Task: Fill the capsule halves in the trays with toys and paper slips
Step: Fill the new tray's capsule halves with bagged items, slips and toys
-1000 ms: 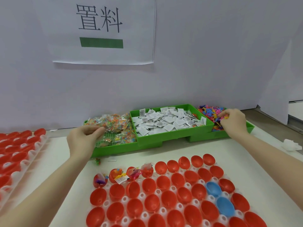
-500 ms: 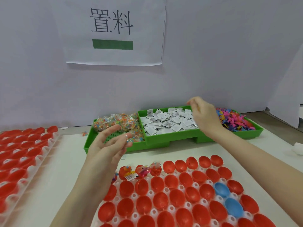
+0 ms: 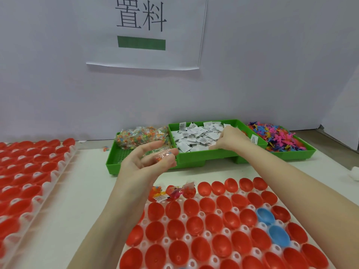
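1. Presently the picking step is in hand: the left hand cups clear toy packets in a loose grip; the right hand pinches among slips in the middle bin.
2. Next, judged: carry both to the nearest unfilled capsule halves in the tray.
3. Only a few back-row halves hold contents; the rest stand empty.
4. Left bin: packets. Right bin: coloured figures.
5. A second tray lies on the worktop, left.

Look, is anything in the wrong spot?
Yes. Two blue halves sit among the red halves in the near tray. A small colourful piece lies loose on the table, left of the green bin.
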`<action>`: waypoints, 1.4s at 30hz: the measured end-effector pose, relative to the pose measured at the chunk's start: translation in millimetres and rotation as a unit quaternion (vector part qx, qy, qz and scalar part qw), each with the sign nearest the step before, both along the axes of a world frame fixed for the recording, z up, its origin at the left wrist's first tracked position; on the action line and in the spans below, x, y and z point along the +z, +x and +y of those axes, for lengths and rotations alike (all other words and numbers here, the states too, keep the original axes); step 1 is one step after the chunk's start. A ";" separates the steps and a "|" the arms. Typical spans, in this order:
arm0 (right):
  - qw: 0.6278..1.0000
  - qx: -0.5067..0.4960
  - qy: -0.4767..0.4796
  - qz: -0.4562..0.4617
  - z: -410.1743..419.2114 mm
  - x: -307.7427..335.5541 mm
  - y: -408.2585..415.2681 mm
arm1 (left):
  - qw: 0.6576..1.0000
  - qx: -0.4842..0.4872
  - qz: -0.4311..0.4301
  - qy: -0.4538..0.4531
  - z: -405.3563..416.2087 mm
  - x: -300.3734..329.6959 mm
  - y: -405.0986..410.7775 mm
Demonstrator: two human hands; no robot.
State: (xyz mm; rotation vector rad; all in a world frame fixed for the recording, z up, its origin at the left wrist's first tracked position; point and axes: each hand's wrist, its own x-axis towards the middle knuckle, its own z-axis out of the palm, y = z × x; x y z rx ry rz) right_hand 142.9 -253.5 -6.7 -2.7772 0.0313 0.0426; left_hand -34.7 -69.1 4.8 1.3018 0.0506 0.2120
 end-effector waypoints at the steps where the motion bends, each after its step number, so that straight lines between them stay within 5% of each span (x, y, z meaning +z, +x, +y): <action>1: 1.000 0.004 0.015 -0.003 0.1 -0.3 -0.6 | 1.000 -0.004 -0.001 0.000 -0.8 0.5 -1.3; 7: 0.947 0.028 0.263 -0.184 -4.0 17.4 -28.2 | 0.999 -0.033 0.002 0.004 -3.0 -0.7 -3.6; 11: 0.893 0.145 0.411 -0.113 -3.6 52.6 -80.2 | 0.999 -0.045 0.017 -0.015 -8.7 1.6 -3.7; 16: 0.879 0.314 0.359 -0.005 8.2 85.0 -138.5 | 0.999 -0.042 -0.021 0.021 -7.4 12.8 -9.9; 19: 0.904 0.341 0.249 -0.076 21.3 87.2 -149.3 | 0.994 -0.095 -0.053 0.010 -8.2 22.6 -16.6; 24: 0.907 0.316 0.240 -0.140 28.7 83.9 -153.6 | 0.986 -0.131 -0.084 0.055 -5.6 30.5 -23.9; 29: 0.881 0.243 0.399 -0.079 31.0 77.3 -157.5 | 0.994 -0.076 -0.066 0.048 -7.4 27.1 -22.1; 32: 0.806 0.203 0.551 0.066 25.5 76.2 -155.3 | 0.998 -0.058 -0.040 0.008 -7.0 24.6 -20.0; 35: 0.768 0.199 0.602 0.090 19.1 75.6 -156.8 | 0.998 -0.055 -0.040 0.001 -7.4 23.0 -19.7; 42: 0.825 0.214 0.522 -0.040 13.3 64.8 -163.9 | 0.992 -0.086 -0.074 0.060 -9.8 21.8 -20.8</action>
